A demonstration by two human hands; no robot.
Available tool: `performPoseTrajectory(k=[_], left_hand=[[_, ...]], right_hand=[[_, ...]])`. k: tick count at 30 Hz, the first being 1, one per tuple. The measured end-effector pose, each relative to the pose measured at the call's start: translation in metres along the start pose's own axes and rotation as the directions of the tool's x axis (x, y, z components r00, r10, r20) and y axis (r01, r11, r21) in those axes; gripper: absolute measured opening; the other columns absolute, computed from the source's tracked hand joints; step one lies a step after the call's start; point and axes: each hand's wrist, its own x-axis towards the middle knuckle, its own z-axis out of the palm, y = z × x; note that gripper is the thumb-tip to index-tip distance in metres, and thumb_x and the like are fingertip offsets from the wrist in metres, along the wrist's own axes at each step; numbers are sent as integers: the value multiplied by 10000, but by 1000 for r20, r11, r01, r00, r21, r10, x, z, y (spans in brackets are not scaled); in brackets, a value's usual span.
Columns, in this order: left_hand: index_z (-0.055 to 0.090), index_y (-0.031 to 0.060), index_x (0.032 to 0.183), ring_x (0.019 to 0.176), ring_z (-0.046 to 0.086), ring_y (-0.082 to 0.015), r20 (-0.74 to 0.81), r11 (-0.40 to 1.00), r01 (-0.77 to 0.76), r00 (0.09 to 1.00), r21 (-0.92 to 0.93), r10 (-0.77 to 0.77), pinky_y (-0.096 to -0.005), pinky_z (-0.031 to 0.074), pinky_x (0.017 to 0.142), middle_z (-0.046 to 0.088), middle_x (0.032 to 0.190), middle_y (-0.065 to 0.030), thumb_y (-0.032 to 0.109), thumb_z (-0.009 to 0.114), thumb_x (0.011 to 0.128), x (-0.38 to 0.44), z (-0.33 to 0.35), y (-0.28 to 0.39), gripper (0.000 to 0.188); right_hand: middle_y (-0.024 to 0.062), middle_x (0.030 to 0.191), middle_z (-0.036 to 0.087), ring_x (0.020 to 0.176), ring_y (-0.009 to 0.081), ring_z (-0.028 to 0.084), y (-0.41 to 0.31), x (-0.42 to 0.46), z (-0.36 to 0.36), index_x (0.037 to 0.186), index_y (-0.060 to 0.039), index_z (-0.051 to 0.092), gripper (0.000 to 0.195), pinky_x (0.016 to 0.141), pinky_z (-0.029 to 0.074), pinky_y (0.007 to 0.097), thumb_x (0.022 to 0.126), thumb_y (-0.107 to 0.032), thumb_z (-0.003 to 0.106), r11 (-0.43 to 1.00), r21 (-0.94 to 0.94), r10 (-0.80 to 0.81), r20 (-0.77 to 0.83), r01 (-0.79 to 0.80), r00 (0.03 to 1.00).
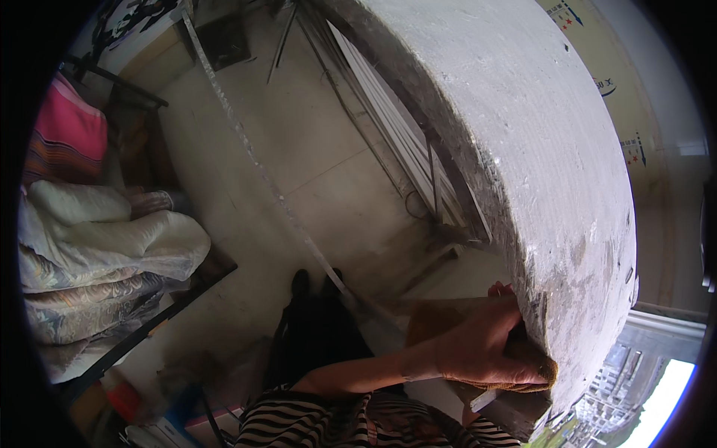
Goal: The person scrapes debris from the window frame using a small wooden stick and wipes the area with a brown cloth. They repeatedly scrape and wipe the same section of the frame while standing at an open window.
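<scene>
My left hand (484, 347) reaches across to the right and grips a brown cloth (518, 383) at the near corner of a large, thick board (560, 185). The thumb presses the cloth against the board's edge, while the other fingers are partly hidden at its side. The board's whitish face is worn and marked, and its rough edge is darker. Below the cloth is a dark block-like piece (512, 414). My right hand is out of view; a bit of bare forearm (469, 415) shows low beside the striped shirt. A small pinkish thing (500, 288) by the edge is unclear.
Folded patterned fabric (89, 305) and a white bundle (168, 241) lie at left near a black bar (151, 330). A pale narrow strip (246, 148) crosses the view above the floor (319, 140). Long white slats (386, 106) lean beneath the board. A window (638, 386) is lower right.
</scene>
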Motion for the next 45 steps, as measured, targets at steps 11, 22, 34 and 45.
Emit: performPoseTrajectory(k=[11, 22, 34, 45], left_hand=[[506, -27, 1156, 1119, 437, -326, 16, 999, 45, 999, 30, -45, -437, 223, 1019, 511, 1141, -204, 381, 794, 539, 17, 4, 9, 794], [562, -30, 1056, 1011, 501, -354, -14, 961, -266, 963, 81, 268, -413, 398, 890, 518, 1095, -215, 281, 769, 574, 23, 18, -15, 610], [527, -72, 1068, 997, 520, -340, 42, 990, -130, 990, -54, 133, -408, 404, 884, 565, 1025, -202, 280, 777, 564, 29, 9, 0, 663], [604, -18, 946, 856, 563, -295, -16, 963, -267, 964, -36, 267, -386, 419, 853, 602, 885, -166, 253, 763, 580, 41, 16, -9, 482]], right_hand=[[50, 852, 516, 767, 190, 466, -17, 67, 41, 1042, -97, 572, 271, 818, 392, 347, 955, -322, 448, 996, -42, 90, 173, -84, 981], [34, 755, 511, 690, 193, 454, -10, 104, 61, 979, -114, 588, 250, 786, 397, 359, 962, -311, 434, 989, -40, 145, 309, -140, 940], [16, 650, 482, 605, 192, 435, -5, 110, 81, 907, -128, 592, 244, 726, 400, 365, 959, -314, 442, 995, -56, 96, 315, -82, 944], [17, 657, 486, 607, 183, 438, -21, 102, 66, 909, -123, 592, 254, 701, 400, 353, 953, -330, 452, 998, -57, 55, 275, -41, 960]])
